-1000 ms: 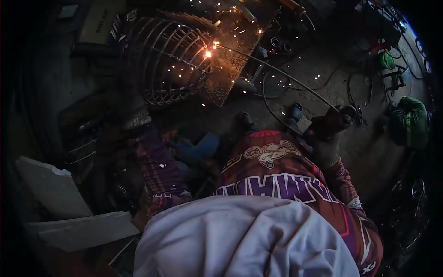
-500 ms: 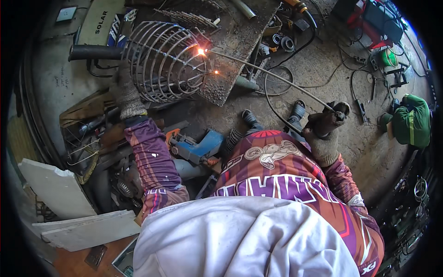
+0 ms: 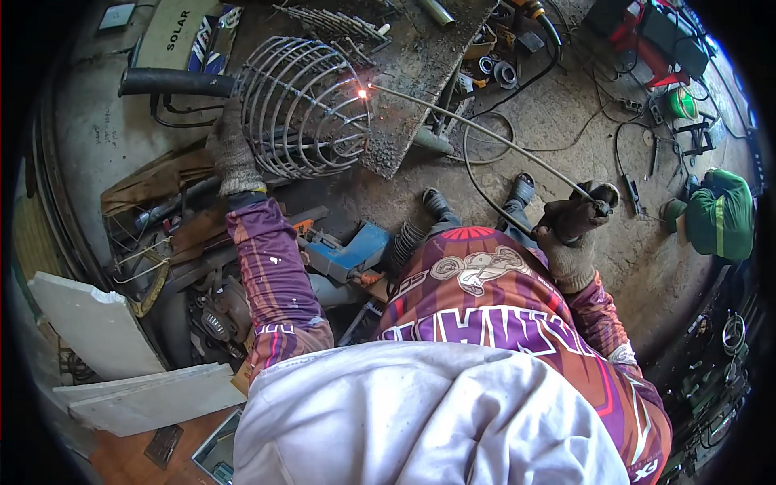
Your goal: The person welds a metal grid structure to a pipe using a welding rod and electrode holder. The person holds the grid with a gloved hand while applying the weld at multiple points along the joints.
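A cage of bent metal rods (image 3: 311,121) rests at the near left of the steel worktable (image 3: 408,69). My left hand (image 3: 236,153), in a knitted glove, is closed at the cage's left edge, its fingertips partly hidden. A dark pipe (image 3: 174,82) sticks out to the left just beyond that hand. At lower right my gloved right hand (image 3: 567,246) is wrapped round a dark welding electrode holder (image 3: 584,212). From the holder a long welding rod (image 3: 485,131) reaches to the cage's right end. Beside the rod's tip a small spot on the cage glows.
Cables (image 3: 509,153) loop over the floor. On the right another person in green (image 3: 722,214) crouches near a red and black machine (image 3: 647,40). A blue tool (image 3: 349,252), scrap metal and white boards (image 3: 89,319) lie at left. Loose rods (image 3: 331,23) lie on the table.
The cage and my left hand have shifted slightly to the right. The bright flare at the rod tip has shrunk to a small glow, and a second spark below it is gone.
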A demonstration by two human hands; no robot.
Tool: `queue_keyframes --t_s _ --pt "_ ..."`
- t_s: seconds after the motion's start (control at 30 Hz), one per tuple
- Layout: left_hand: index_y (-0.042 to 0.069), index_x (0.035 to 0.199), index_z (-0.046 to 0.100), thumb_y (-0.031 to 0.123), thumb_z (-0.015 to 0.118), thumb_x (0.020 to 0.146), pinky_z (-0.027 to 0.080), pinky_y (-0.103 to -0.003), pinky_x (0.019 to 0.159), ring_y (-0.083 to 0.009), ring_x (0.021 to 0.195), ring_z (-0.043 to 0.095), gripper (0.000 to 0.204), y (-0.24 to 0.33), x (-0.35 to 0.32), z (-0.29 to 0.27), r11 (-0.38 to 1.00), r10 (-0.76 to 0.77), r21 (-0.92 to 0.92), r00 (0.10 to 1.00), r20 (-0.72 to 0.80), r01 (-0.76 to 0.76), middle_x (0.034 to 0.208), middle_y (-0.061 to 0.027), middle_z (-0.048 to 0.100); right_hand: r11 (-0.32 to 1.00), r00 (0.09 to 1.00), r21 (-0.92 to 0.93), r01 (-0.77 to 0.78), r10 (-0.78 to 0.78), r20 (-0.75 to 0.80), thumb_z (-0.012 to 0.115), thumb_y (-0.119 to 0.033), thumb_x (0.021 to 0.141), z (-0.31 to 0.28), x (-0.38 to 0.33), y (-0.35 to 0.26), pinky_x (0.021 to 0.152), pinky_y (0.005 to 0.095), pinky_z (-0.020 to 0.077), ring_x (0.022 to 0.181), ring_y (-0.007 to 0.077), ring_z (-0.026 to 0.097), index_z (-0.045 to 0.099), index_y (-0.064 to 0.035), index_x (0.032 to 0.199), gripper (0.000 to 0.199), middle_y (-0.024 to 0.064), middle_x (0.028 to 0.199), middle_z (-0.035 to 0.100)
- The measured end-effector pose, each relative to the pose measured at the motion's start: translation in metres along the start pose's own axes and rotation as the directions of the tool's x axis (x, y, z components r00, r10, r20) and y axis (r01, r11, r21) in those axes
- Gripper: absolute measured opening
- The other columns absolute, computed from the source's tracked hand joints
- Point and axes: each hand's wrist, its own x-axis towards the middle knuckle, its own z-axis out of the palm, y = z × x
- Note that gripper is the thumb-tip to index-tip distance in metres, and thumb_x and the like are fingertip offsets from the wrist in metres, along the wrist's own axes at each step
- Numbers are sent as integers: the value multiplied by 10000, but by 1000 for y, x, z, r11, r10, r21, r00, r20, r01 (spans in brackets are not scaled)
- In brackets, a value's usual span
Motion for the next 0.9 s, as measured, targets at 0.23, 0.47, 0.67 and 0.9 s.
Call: queue_keyframes --t_s 0.23,0.47,0.67,0.9 --pt "-28 1097 677 549 713 827 492 -342 768 -192 845 624 638 -4 6 1 1000 -25 17 1000 -9 25 1020 -96 697 999 999 -25 30 -30 -11 769 -84 748 1 -1 1 763 319 503 828 152 616 617 -35 1066 356 53 910 650" --pt "-44 1105 670 601 681 827 491 -364 781 -224 853 626 703 5 -3 3 997 16 76 999 -27 -14 1021 -118 699 997 1000 -67 25 -24 15 767 -90 742 -1 -1 6 770 328 508 832 168 627 622 -40 1072 364 62 907 658" --pt "-47 1107 666 580 664 850 493 -370 777 -231 844 629 677 11 -8 7 997 25 69 999 -26 -23 1025 -120 699 991 997 -114 74 -75 -3 758 -93 728 1 1 -1 766 343 513 825 187 639 636 -39 1053 352 68 895 667" --pt "-9 1084 680 454 737 843 514 -331 705 -189 804 649 525 1 -1 13 973 -59 -224 998 -29 51 982 -94 704 994 998 -89 59 -58 17 760 -92 722 2 4 -3 736 341 516 797 177 633 648 -38 1022 325 66 883 663"
